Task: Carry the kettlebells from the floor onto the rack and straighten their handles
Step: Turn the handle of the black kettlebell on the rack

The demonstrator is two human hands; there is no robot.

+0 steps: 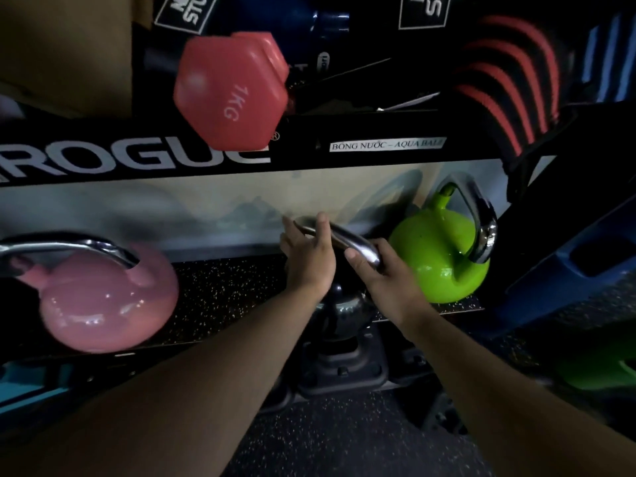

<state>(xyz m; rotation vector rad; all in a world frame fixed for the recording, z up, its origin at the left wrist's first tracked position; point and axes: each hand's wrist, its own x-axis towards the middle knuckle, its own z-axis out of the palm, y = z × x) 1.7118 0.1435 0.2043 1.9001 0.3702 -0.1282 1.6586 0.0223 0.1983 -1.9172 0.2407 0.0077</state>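
Observation:
A black kettlebell with a chrome handle sits at the front edge of the rack's low speckled shelf, in the middle. My left hand grips the left part of its handle and my right hand grips the right part. A pink kettlebell stands on the shelf to the left, its chrome handle lying across. A green kettlebell stands to the right, its handle turned edge-on toward me.
A red 1 kg dumbbell rests on the upper rail marked ROGUE. Black and red wraps hang at the upper right. A blue frame leans at the right, and another green object lies low on the floor there.

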